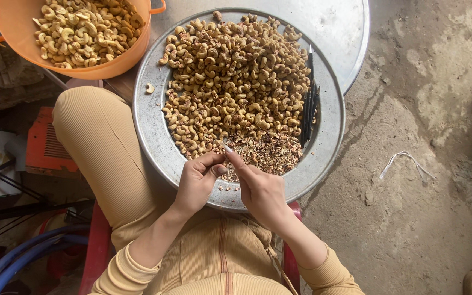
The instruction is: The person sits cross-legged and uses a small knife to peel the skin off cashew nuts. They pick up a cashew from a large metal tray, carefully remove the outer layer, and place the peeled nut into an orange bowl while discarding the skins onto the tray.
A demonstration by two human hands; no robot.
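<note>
Here, both hands' fingers (214,164) pinched on a cashew (226,145).

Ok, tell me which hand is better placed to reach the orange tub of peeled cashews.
Left, probably. The left hand sits on the side of the metal tray nearer the orange tub; the right hand would have to cross over it.

Small pale cashew (218,170), pinched over the tray's husk scraps (269,153)
</note>
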